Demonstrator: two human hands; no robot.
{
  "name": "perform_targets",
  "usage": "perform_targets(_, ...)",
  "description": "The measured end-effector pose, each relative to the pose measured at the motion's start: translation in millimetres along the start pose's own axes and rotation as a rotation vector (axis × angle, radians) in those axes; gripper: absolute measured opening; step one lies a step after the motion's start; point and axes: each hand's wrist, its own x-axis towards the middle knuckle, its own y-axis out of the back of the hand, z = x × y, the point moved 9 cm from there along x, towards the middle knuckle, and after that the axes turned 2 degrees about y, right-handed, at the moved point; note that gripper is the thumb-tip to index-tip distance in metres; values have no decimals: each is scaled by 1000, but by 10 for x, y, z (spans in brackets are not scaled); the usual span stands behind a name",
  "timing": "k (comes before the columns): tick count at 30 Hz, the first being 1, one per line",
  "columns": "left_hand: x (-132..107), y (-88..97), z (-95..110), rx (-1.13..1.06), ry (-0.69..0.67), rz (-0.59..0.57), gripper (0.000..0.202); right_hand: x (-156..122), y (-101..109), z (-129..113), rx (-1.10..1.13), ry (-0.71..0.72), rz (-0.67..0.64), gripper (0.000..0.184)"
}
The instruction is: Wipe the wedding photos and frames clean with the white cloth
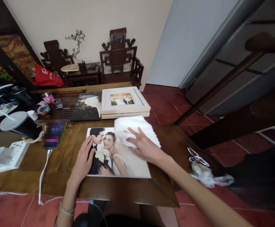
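Observation:
A wedding photo print (132,165) of a couple lies flat on the wooden table in front of me. My left hand (82,157) rests on its left edge, fingers stretched out and thumb apart. On the upper right part of the photo lies a folded white cloth (142,124), which also reaches past the photo's edge. My right hand (145,145) presses on this cloth from above with its fingers spread. The palm hides part of the photo and cloth beneath it.
Behind the photo lie stacked picture frames (139,101) and a dark photo panel (87,107). To the left are a phone (54,134), a lidded cup (21,126), a power strip (16,154) and cables. Metal clippers (197,157) and a plastic bag (204,175) lie right.

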Motion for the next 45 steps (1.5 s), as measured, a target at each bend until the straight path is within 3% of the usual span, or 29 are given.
perform_targets(6,12,-10,-3,-5,2,14,46,-797,-42,-726,127,69,-85,45)
perform_targets(10,4,-16,13,-4,-25,2,47,-998,-68,-975,187,79,-157,45)
perform_targets(13,8,-10,11,1,-33,-2,47,-815,-47,-800,184,67,-138,45)
perform_targets(18,65,-3,14,26,-48,16,45,-139,66,-136,81,-1,-49,38)
perform_targets(22,123,3,18,35,-55,44,44,263,139,154,61,-15,-1,38)
perform_targets(26,144,7,12,29,-30,64,44,125,109,48,57,-29,15,40)
perform_targets(32,137,-18,8,29,-23,66,44,-747,-57,-733,117,99,-38,42)
perform_targets(36,142,-28,2,30,-42,41,46,-987,-76,-989,159,137,-69,42)
perform_targets(40,151,-25,-11,24,-39,-1,46,-713,-41,-750,141,143,-100,44)
perform_targets(45,146,-4,5,16,-52,-6,46,-79,89,-75,57,48,-39,39)
